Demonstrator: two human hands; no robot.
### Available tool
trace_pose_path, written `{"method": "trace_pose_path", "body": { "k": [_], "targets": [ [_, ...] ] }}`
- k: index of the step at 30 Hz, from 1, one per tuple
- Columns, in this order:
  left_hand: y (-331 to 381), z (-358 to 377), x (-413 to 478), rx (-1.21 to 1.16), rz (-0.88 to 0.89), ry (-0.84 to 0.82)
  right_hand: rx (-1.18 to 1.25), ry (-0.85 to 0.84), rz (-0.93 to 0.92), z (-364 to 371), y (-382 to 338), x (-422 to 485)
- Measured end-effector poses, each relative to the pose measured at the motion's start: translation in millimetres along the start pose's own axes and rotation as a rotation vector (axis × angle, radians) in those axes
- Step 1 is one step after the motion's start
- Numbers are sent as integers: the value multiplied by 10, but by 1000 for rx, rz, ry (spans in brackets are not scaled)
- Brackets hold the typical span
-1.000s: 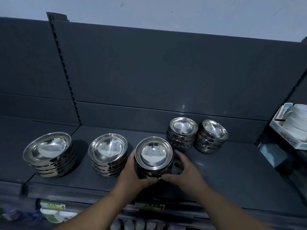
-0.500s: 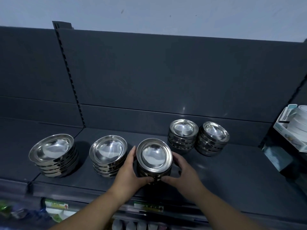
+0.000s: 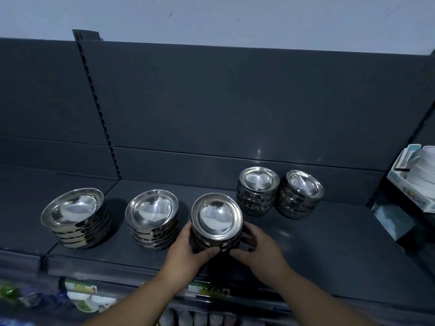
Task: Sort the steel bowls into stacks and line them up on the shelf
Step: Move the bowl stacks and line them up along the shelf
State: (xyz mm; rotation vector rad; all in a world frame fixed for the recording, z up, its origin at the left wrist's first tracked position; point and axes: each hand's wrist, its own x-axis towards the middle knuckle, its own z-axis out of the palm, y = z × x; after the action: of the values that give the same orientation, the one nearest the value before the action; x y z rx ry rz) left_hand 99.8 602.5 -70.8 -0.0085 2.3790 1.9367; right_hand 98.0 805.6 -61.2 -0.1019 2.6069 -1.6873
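Five stacks of steel bowls stand on the dark shelf (image 3: 329, 250). The middle stack (image 3: 217, 217) sits near the front edge, gripped on both sides: my left hand (image 3: 188, 252) curls round its left side and my right hand (image 3: 256, 250) round its right, thumbs meeting at the front. A wide stack (image 3: 75, 215) stands at the far left and a medium stack (image 3: 153, 215) beside it. Two smaller stacks, one (image 3: 257, 187) and another (image 3: 301, 191), sit further back on the right, touching each other.
The shelf's back panel rises behind the bowls, with a slotted upright (image 3: 98, 109) at left. A box of white dishes (image 3: 416, 175) stands at the right edge. Price labels (image 3: 209, 290) and packaged goods (image 3: 80, 300) show below the shelf front.
The middle stack has slid slightly back on the shelf between both hands, closer into line with the left stacks. My grip on it is unchanged.
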Motion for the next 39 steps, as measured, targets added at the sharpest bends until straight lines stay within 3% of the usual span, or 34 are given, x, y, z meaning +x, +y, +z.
{"method": "trace_pose_path", "body": {
  "k": [9, 22, 39],
  "targets": [
    [-21, 14, 147, -22, -6, -29, 17, 2, 29, -48, 43, 43],
    [280, -68, 156, 237, 254, 41, -26, -11, -32, -116, -28, 182],
    [129, -58, 167, 144, 108, 20, -48, 32, -14, -93, 23, 158]
  ]
}}
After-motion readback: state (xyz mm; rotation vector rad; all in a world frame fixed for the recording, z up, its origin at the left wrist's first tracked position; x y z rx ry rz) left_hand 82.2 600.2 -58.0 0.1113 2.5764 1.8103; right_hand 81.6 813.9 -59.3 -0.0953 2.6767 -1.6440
